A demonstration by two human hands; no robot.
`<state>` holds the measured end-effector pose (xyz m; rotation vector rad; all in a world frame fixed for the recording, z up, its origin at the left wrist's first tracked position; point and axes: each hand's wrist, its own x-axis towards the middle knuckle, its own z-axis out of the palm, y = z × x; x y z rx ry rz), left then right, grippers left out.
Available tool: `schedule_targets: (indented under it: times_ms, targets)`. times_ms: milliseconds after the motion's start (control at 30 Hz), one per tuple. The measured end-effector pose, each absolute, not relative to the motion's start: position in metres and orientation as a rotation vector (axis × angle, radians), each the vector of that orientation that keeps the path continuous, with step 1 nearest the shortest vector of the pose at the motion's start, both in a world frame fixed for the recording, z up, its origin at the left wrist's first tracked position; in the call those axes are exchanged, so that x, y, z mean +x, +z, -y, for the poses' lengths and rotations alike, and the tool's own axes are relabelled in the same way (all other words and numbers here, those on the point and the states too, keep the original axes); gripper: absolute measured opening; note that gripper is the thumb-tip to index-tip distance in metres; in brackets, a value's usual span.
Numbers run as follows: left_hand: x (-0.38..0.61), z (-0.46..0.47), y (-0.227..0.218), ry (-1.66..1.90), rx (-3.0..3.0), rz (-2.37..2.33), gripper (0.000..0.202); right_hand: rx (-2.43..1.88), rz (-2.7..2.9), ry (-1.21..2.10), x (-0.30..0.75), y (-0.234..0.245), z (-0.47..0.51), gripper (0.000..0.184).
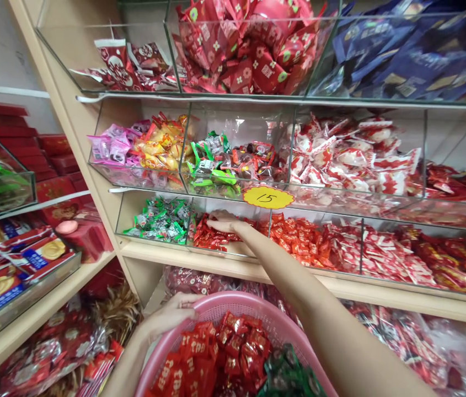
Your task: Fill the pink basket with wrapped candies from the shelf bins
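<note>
My right hand (226,223) reaches into a clear bin (233,251) on the lowest glass row and lies flat on a pile of small red wrapped candies (212,238); whether its fingers hold any is hidden. My left hand (172,314) grips the near-left rim of a pink plastic basket (233,303) held low in front of me. The basket holds red wrapped candies (224,353) and some green ones (286,375) at its right.
Glass bins of wrapped sweets fill three shelf rows. Green candies (164,220) lie left of my right hand, red ones (303,237) right. A yellow tag marked 15 (268,197) hangs above. Boxed biscuits (13,264) sit on the left shelf.
</note>
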<state>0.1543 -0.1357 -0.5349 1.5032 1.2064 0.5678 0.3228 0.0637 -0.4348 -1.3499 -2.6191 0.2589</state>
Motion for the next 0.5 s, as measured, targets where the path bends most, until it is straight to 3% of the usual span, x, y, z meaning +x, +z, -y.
schedule_targets:
  times_ms: [500]
  targets:
    - [0.153,0.136,-0.532,0.556,1.506,-1.141,0.052,-1.421,2.73,0.167,0.353,-0.444,-0.012,0.041]
